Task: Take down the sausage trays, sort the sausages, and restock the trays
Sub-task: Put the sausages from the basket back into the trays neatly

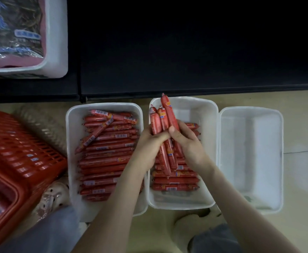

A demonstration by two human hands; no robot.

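Both hands, left hand (149,143) and right hand (187,143), clasp a sausage bundle (163,123) above the middle tray (209,125).

This looks like a shop, down at the foot of a display shelf. Three white plastic trays sit side by side on the pale tiled floor (303,125): the left tray (71,143) packed with barcoded red sausages (109,152), the middle tray (207,143) partly stocked, the right tray (250,157) bare. A red plastic shopping basket (18,157) stands near the floor's left edge. On the dark shelf (186,52) above, a white bin (58,42) holds bagged packaged goods (14,28).
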